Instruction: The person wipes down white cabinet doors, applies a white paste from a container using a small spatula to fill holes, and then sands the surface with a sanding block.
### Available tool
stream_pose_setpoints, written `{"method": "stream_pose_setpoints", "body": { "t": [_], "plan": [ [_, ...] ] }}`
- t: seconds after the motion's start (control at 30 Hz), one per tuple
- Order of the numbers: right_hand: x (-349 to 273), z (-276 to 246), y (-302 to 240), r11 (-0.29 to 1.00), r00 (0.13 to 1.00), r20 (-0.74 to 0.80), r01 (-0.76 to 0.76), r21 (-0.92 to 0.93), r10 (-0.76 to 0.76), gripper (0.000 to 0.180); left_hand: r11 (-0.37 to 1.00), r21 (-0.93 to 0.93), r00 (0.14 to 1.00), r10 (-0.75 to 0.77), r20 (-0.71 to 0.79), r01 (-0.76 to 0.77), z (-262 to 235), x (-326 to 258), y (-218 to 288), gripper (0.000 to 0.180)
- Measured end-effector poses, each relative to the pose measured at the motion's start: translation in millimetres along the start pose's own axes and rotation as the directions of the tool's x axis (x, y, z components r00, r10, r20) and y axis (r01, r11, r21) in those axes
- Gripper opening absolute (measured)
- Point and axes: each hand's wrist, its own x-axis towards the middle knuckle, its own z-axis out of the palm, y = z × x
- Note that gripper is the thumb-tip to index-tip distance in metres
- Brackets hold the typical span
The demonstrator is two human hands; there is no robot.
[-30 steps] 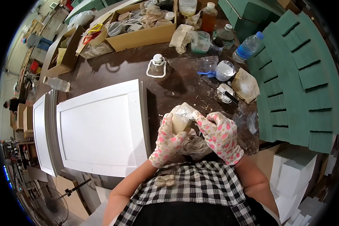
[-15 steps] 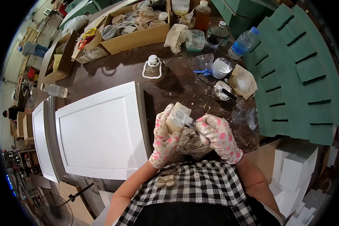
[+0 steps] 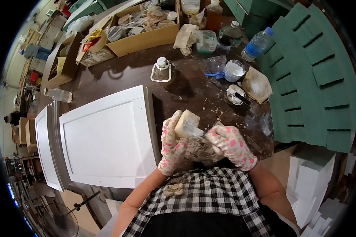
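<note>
My left hand [image 3: 171, 148], in a white glove with pink flowers, is closed on a pale yellowish block [image 3: 187, 119] and holds it up in front of my apron. In the matching glove, my right hand [image 3: 230, 145] grips a putty knife [image 3: 194, 131]. Its handle is hidden by the fingers. The knife's flat blade points left and lies against the lower right side of the block. Below both hands is a crumpled greyish-brown cloth [image 3: 201, 150] near the table edge.
To the left lies a white panelled door [image 3: 106, 138] on the dark table [image 3: 126, 69]. A tub of white paste [image 3: 234, 70], a second dish with a dark-handled tool [image 3: 237, 96] and several bottles stand at the back right. Behind is a cardboard box [image 3: 146, 41]. Green foam sheets [image 3: 304, 79] border the right.
My left hand has tilted the block slightly, and the knife blade sits lower and farther right on it. My right hand has moved a little down and right.
</note>
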Motion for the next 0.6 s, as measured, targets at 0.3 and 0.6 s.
{"method": "stream_pose_setpoints", "body": {
  "t": [0.3, 0.6],
  "plan": [
    [7.5, -2.2, 5.4, 0.994, 1.000, 0.003, -0.009, 0.106, 0.008, 0.021, 0.991, 0.120, 0.998, -0.059, 0.038, 0.054, 3.1, 4.4, 5.5, 0.056],
    [15.7, -2.2, 3.5, 0.156, 0.562, 0.159, 0.470, -0.869, -0.812, 0.050, 0.925, -0.265, 0.959, -0.283, -0.008, 0.271, 6.5, -1.0, -5.1, 0.064]
  ]
}}
